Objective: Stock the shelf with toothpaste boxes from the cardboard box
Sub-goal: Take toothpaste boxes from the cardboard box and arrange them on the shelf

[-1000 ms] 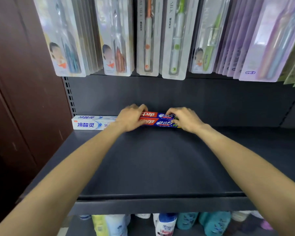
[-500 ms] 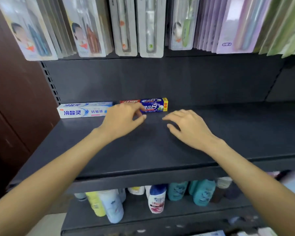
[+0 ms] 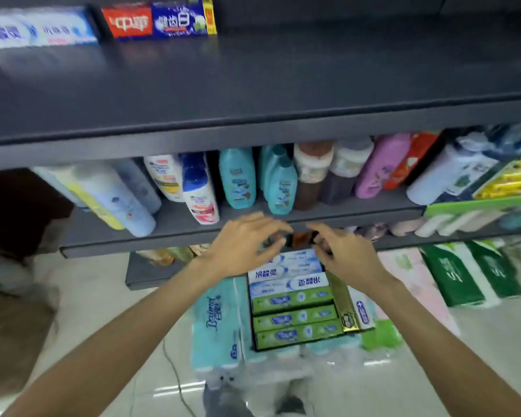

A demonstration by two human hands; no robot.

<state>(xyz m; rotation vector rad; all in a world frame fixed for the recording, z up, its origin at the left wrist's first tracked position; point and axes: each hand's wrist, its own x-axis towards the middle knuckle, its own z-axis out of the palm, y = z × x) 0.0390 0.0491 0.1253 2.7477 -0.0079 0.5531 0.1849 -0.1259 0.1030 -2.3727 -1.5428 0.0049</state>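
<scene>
Our left hand (image 3: 242, 246) and right hand (image 3: 345, 255) hover just above the cardboard box (image 3: 295, 302) of toothpaste boxes (image 3: 294, 319), fingers spread and loosely curved, holding nothing. Well above the cardboard box, on the shelf (image 3: 253, 76), two toothpaste boxes lie end to end at the back.

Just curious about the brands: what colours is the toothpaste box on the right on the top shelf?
Red, blue and yellow toothpaste box, seen in the head view.
</scene>
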